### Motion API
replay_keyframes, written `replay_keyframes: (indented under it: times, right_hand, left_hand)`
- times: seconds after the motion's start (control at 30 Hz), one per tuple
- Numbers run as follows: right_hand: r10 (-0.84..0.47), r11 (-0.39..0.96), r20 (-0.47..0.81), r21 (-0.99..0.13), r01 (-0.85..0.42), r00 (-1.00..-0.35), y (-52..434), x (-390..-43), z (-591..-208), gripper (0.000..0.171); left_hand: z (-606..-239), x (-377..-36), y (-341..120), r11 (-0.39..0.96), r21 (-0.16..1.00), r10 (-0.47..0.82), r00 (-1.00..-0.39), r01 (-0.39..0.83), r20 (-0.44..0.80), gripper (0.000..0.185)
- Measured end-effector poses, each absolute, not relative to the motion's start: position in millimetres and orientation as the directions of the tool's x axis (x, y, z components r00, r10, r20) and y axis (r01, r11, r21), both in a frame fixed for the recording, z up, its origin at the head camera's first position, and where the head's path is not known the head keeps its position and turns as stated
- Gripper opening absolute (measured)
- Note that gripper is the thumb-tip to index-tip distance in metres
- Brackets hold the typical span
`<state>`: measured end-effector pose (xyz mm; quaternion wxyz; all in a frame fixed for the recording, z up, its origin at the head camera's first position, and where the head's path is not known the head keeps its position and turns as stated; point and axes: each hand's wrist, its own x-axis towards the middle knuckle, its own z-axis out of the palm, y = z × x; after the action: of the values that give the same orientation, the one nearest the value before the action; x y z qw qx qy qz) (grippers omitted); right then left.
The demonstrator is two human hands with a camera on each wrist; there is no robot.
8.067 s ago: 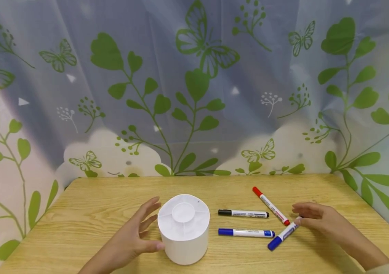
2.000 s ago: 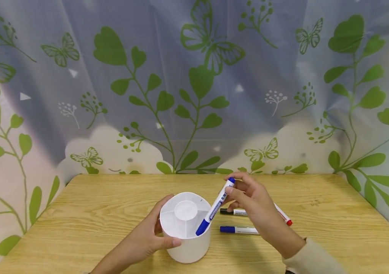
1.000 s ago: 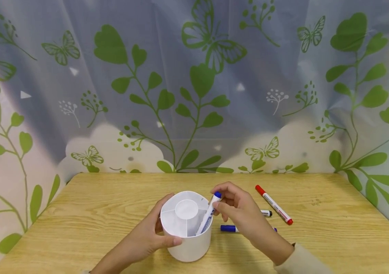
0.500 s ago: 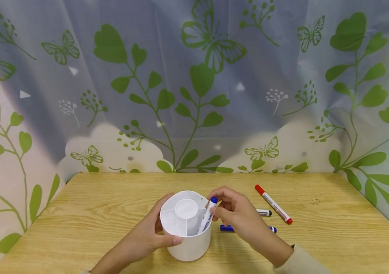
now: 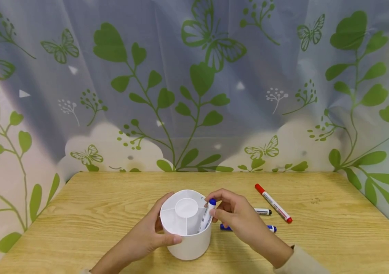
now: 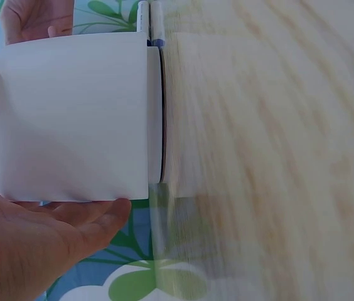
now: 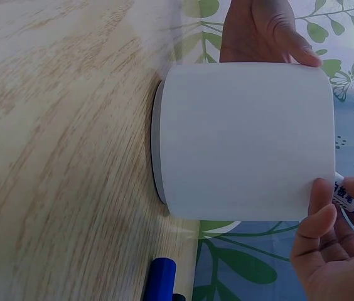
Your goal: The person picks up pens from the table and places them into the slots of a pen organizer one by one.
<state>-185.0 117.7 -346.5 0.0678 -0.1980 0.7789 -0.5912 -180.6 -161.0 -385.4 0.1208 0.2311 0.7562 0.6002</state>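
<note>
A white round holder (image 5: 189,243) with a divided top stands on the wooden table (image 5: 335,228). My left hand (image 5: 146,238) grips its left side, thumb in front and fingers behind; the left wrist view shows my palm (image 6: 26,251) against the holder's wall (image 6: 70,119). My right hand (image 5: 230,215) pinches the top of a blue marker (image 5: 208,213), which stands tilted in the holder's right compartment. In the right wrist view my fingers (image 7: 321,244) hold that marker (image 7: 348,199) at the holder's rim (image 7: 246,141).
Right of the holder lie a red marker (image 5: 273,203), a black marker (image 5: 263,211) and a second blue marker (image 5: 271,228), both partly hidden by my right hand. A leaf-and-butterfly curtain (image 5: 194,95) hangs behind the table's far edge.
My right hand has lowered the blue marker a little deeper into the holder's right compartment and still pinches its top. The left hand keeps its grip on the holder.
</note>
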Motion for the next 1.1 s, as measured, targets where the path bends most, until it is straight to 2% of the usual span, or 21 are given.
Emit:
replay_keyframes:
  times: [0.37, 0.6, 0.87, 1.1]
  right_hand:
    - [-0.412, 0.261, 0.134, -0.93, -0.258, -0.901, 133.5, -185.3, -345.6, 0.035]
    - [-0.369, 0.283, 0.164, -0.918, -0.279, -0.915, 158.7, -186.7, -344.6, 0.036]
    - [-0.301, 0.34, 0.102, -0.917, -0.207, -0.948, 189.9, -188.1, -348.7, 0.035]
    - [-0.252, 0.396, 0.004, -0.912, -0.107, -0.968, 210.6, -185.9, -355.6, 0.034]
  left_hand:
    - [-384.5, -180.6, -162.8, 0.184, 0.964, 0.492, -0.867, 0.191, 0.078, 0.106]
    - [-383.1, -182.2, -166.6, 0.184, 0.969, 0.497, -0.866, 0.166, 0.053, 0.11]
    - [-378.6, -182.7, -171.7, 0.162, 0.979, 0.508, -0.861, 0.125, 0.026, 0.107]
    - [-376.4, -183.6, -176.6, 0.144, 0.978, 0.532, -0.845, 0.149, 0.051, 0.102]
